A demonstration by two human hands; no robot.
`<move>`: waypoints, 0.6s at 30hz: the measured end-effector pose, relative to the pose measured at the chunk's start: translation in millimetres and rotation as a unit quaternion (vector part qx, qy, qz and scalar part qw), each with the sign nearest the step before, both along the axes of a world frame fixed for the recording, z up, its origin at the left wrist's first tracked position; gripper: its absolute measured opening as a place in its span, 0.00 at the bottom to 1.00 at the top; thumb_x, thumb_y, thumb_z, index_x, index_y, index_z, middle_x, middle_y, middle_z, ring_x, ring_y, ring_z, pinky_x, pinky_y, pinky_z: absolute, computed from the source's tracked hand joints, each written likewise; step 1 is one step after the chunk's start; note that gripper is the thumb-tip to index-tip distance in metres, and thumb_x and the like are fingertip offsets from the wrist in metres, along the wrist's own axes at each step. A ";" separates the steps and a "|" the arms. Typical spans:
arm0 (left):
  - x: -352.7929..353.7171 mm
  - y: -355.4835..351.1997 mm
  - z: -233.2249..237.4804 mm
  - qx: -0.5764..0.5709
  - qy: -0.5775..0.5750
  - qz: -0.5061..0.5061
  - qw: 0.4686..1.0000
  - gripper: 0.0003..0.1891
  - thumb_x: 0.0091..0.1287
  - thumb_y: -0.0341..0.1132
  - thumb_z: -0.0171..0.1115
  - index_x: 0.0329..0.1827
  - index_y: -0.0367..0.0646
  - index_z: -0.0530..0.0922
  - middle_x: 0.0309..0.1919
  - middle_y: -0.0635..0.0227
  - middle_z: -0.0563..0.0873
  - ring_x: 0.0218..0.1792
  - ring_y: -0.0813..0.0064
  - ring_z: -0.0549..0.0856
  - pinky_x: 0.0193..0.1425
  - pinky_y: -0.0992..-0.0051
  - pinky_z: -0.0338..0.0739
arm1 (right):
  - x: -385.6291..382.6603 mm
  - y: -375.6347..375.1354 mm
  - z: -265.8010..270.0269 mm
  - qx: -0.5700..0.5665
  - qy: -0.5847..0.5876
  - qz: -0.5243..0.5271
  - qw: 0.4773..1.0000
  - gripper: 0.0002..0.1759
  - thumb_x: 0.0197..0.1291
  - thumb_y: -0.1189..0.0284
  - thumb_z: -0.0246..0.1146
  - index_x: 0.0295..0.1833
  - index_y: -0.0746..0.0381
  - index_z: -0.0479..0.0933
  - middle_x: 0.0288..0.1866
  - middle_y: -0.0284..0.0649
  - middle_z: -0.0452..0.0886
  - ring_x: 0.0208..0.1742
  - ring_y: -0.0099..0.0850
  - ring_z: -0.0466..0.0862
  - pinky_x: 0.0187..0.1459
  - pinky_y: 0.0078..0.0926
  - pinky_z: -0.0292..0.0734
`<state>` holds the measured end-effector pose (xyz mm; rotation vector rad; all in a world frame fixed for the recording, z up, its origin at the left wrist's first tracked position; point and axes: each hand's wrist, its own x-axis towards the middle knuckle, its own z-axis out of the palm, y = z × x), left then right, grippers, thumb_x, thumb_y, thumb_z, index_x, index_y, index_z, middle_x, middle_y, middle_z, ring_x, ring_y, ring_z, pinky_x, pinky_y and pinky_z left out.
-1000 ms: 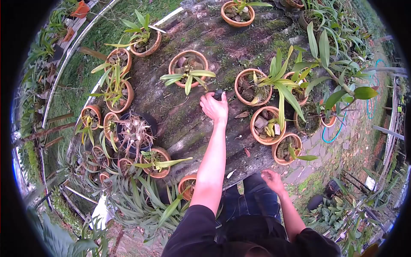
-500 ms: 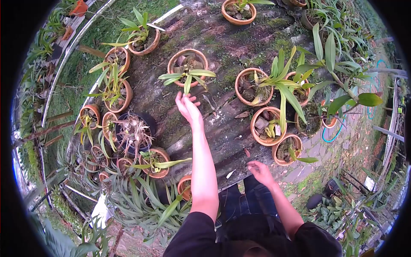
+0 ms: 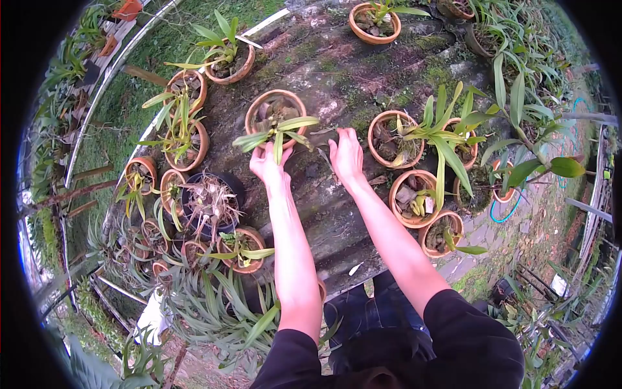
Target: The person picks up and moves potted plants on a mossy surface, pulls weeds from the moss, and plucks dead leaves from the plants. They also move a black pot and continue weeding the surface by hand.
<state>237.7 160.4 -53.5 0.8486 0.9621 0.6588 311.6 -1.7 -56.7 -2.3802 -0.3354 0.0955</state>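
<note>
Where my left hand (image 3: 269,165) reaches in, a round terracotta pot (image 3: 300,104) stands on the mossy, weathered tabletop (image 3: 324,211), holding chunks of potting material and a strap-leaved plant (image 3: 297,123). Its green and yellowish leaves spread over the near rim, one hanging down between my fingers. Those left fingers are parted and touch the pot's near side, partly covered by the leaves; I cannot tell whether they grip the rim.

My right hand (image 3: 348,157) hovers just right of the pot, thumb and fingers apart, near a thin, dark withered strip (image 3: 324,156) on the tabletop.

Beyond that hand, a chain of terracotta pots begins with one full of long-leaved growth (image 3: 371,144), then a pot with pale chunks (image 3: 394,209) and a smaller pot (image 3: 424,242) nearer me. To the left, more clay pots curve around a black pot (image 3: 238,190) heaped with dry, tangled roots (image 3: 208,204). At the far edge sits another planted pot (image 3: 374,39). A small white scrap (image 3: 355,268) lies near my jeans (image 3: 372,312).
</note>
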 end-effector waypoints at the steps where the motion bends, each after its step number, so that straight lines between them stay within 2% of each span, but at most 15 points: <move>1: -9.8 3.7 1.8 0.003 -0.018 0.024 1.000 0.19 0.72 0.27 0.59 0.64 0.28 0.71 0.51 0.49 0.85 0.41 0.54 0.91 0.38 0.63 0.94 | 11.8 8.9 -5.4 -0.019 0.006 -0.013 1.000 0.21 0.62 0.72 0.69 0.58 0.67 0.77 0.54 0.51 0.79 0.53 0.52 0.83 0.52 0.47 0.79; 2: -19.8 9.4 4.0 0.012 -0.020 0.031 0.999 0.21 0.72 0.27 0.59 0.66 0.29 0.70 0.52 0.49 0.84 0.42 0.53 0.91 0.39 0.63 0.94 | 21.1 14.2 -9.8 -0.052 -0.007 -0.024 0.998 0.22 0.61 0.70 0.70 0.59 0.66 0.77 0.56 0.49 0.79 0.53 0.52 0.83 0.52 0.46 0.79; 3: -27.9 14.1 4.1 0.023 -0.026 0.051 0.998 0.21 0.72 0.27 0.59 0.67 0.30 0.70 0.53 0.50 0.84 0.42 0.53 0.91 0.41 0.62 0.94 | 28.0 18.3 -14.2 -0.058 -0.010 -0.034 0.998 0.20 0.59 0.71 0.72 0.55 0.65 0.78 0.53 0.49 0.78 0.51 0.51 0.83 0.51 0.48 0.79; 5: -37.6 26.0 2.7 0.037 -0.001 0.101 0.994 0.20 0.72 0.27 0.58 0.65 0.29 0.71 0.53 0.50 0.84 0.42 0.54 0.91 0.41 0.62 0.94 | 35.4 20.1 -21.5 -0.099 0.016 -0.042 0.994 0.20 0.56 0.69 0.74 0.52 0.63 0.80 0.51 0.48 0.78 0.50 0.51 0.83 0.50 0.48 0.79; 7: -38.8 31.8 13.5 0.040 0.000 0.135 0.990 0.17 0.71 0.27 0.59 0.60 0.28 0.71 0.51 0.49 0.84 0.42 0.55 0.91 0.41 0.63 0.94 | 35.4 19.9 -29.7 -0.087 -0.006 -0.038 0.995 0.15 0.56 0.68 0.75 0.47 0.61 0.83 0.48 0.45 0.80 0.48 0.49 0.84 0.50 0.46 0.79; 9: -32.2 37.0 11.5 0.030 0.050 0.153 0.987 0.17 0.70 0.25 0.59 0.60 0.28 0.71 0.49 0.51 0.84 0.42 0.57 0.91 0.41 0.64 0.94 | 35.7 19.1 -34.7 -0.072 -0.034 -0.039 0.996 0.10 0.57 0.69 0.73 0.43 0.61 0.85 0.43 0.44 0.82 0.46 0.48 0.85 0.48 0.46 0.79; 13: -26.6 29.3 6.7 -0.003 -0.005 0.143 0.990 0.22 0.72 0.24 0.57 0.68 0.31 0.66 0.48 0.54 0.84 0.41 0.60 0.90 0.40 0.66 0.94 | 40.2 17.3 -32.5 -0.057 -0.032 -0.029 0.997 0.06 0.59 0.71 0.71 0.39 0.61 0.86 0.39 0.45 0.84 0.41 0.48 0.86 0.45 0.45 0.79; 14: -24.0 28.7 5.4 0.007 0.010 0.126 0.992 0.23 0.74 0.24 0.53 0.71 0.38 0.65 0.52 0.50 0.84 0.38 0.53 0.92 0.36 0.67 0.92 | 42.0 16.8 -31.9 -0.048 -0.038 -0.032 0.998 0.05 0.59 0.71 0.70 0.38 0.61 0.86 0.38 0.45 0.85 0.41 0.48 0.86 0.45 0.45 0.79; 16: -23.7 31.2 5.8 -0.011 -0.010 0.131 0.991 0.22 0.75 0.23 0.52 0.71 0.36 0.65 0.51 0.50 0.85 0.38 0.52 0.92 0.35 0.67 0.92 | 45.2 15.6 -24.9 -0.017 -0.011 -0.051 0.999 0.05 0.60 0.71 0.69 0.39 0.62 0.86 0.38 0.46 0.86 0.41 0.49 0.86 0.44 0.45 0.79; 17: -24.0 32.7 6.0 -0.019 -0.018 0.134 0.991 0.22 0.75 0.23 0.52 0.71 0.36 0.65 0.51 0.50 0.85 0.37 0.51 0.92 0.35 0.67 0.92 | 47.5 15.2 -21.8 0.003 -0.053 -0.049 0.997 0.06 0.60 0.71 0.69 0.39 0.62 0.86 0.38 0.46 0.86 0.40 0.48 0.86 0.44 0.44 0.78; 18: -24.1 35.1 3.5 -0.019 -0.001 0.133 0.991 0.21 0.76 0.24 0.52 0.70 0.33 0.64 0.50 0.50 0.85 0.39 0.54 0.92 0.35 0.68 0.92 | 48.6 14.6 -22.5 -0.001 -0.052 -0.034 0.998 0.06 0.59 0.71 0.70 0.39 0.63 0.86 0.38 0.46 0.86 0.40 0.48 0.86 0.44 0.44 0.79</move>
